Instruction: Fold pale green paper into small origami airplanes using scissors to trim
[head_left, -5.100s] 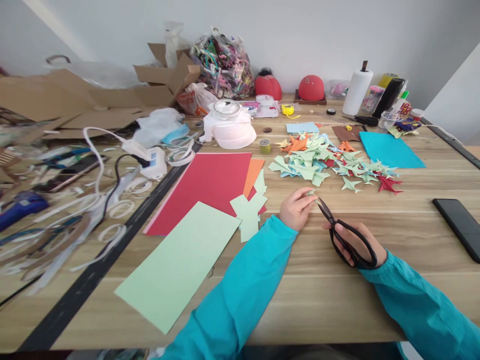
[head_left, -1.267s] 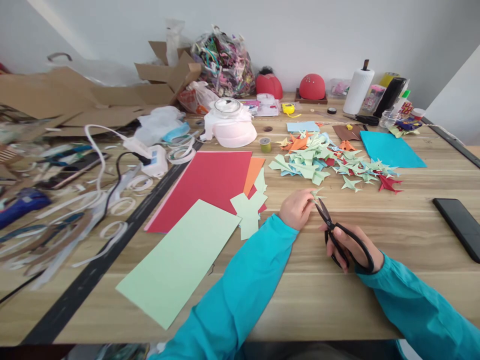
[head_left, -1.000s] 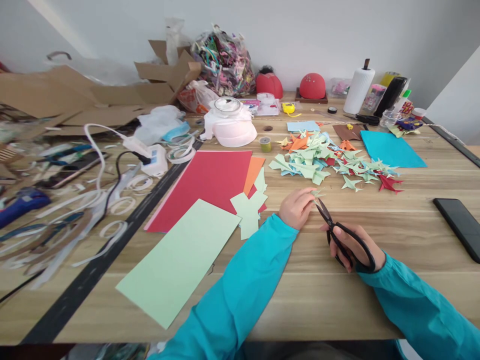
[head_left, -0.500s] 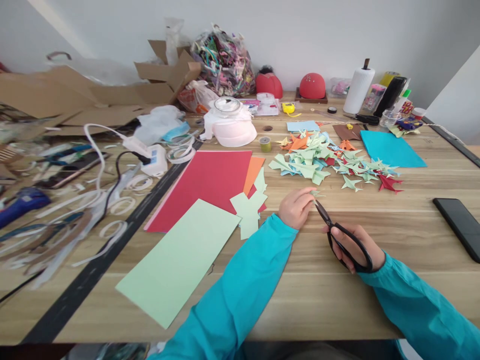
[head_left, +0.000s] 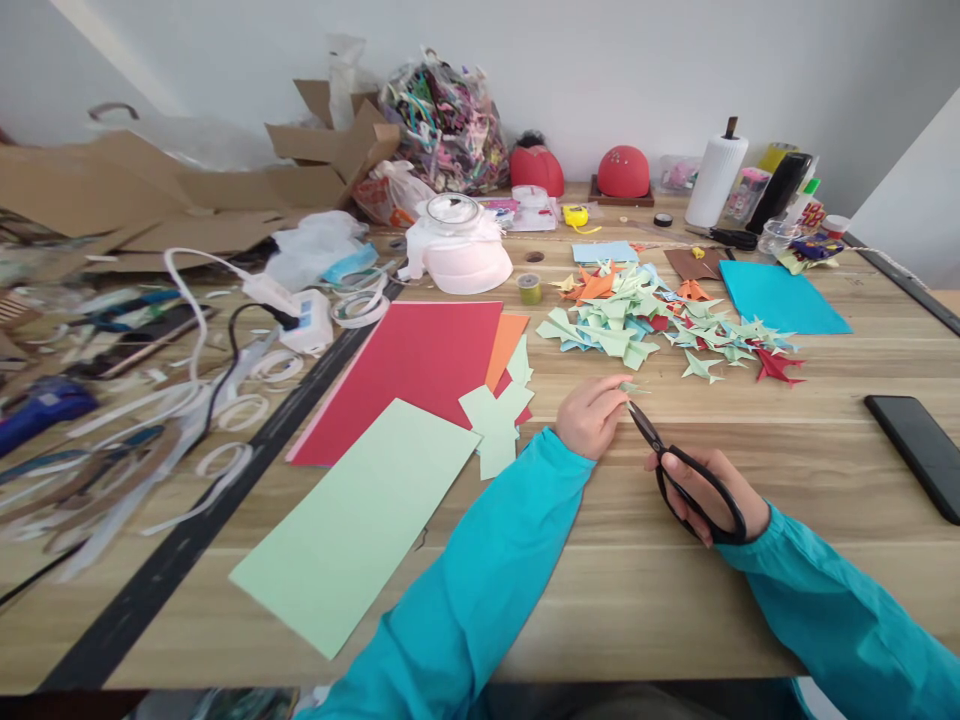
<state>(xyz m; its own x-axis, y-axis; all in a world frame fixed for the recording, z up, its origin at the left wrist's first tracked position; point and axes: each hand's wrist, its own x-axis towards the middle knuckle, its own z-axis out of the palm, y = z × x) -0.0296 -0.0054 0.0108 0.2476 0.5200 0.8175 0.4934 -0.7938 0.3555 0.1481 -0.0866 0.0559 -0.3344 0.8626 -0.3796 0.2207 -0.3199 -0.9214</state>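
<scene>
Black scissors [head_left: 646,433] in right hand [head_left: 712,492] touch green scrap [head_left: 630,387]; bare wood [head_left: 795,450] surrounds.

Your sleeves [head_left: 487,580] are teal, your scissors [head_left: 686,470] black. The tiny paper scrap [head_left: 632,388] looks pale green, like the large sheet [head_left: 360,520].

Both arms wear long sleeves of plain turquoise-blue cloth, matte and of one even colour from top to cuff. The left sleeve [head_left: 480,590] is roomy, with soft folds running along its length, and its edge ends snug at the wrist. The right sleeve [head_left: 840,620], of the same cloth, shows broader creases and a slightly gathered edge at the wrist. The left grip [head_left: 592,418] and the right grip [head_left: 709,490] are bare, uncovered from the wrist on.
</scene>
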